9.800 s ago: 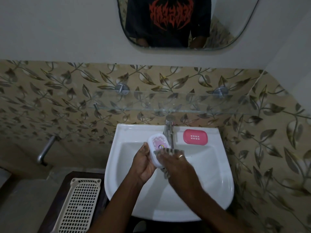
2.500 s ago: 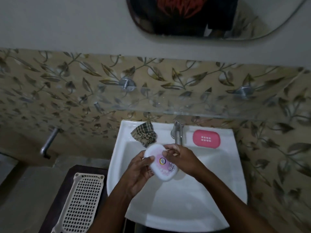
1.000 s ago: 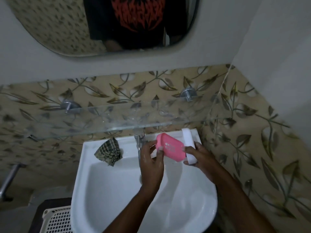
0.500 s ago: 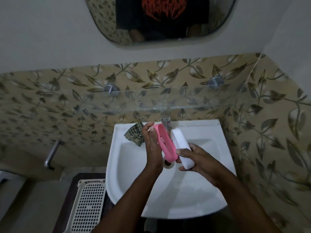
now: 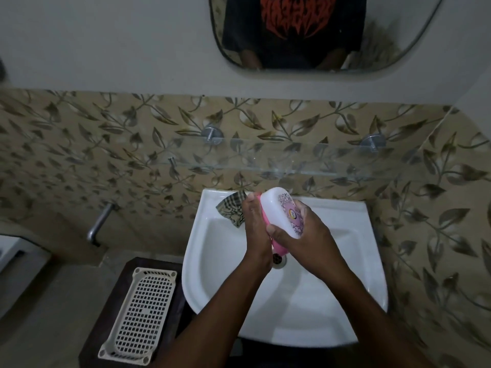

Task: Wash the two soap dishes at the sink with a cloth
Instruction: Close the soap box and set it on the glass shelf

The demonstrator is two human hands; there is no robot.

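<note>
Holding the white soap dish (image 5: 283,212) in my right hand (image 5: 305,232) and the pink soap dish (image 5: 268,229) in my left hand (image 5: 255,229), I think both are light, hard, wet and slippery, so I grip their edges.

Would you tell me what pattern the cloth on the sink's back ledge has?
Head view: the crumpled fabric cloth is checked, dark and cream.

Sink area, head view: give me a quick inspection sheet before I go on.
Surface: white sink, basin bare, drain partly hidden by hands.
Job's things: white dish and pink dish pressed together over the basin; checked cloth on the sink's back left ledge.
Clutter: mesh tray on a stand left of the sink.
Hands: left hand on pink dish, right hand on white dish.
Cables: nothing seen.
Surroundings: glass shelf, mirror, leaf-pattern tiles.
</note>
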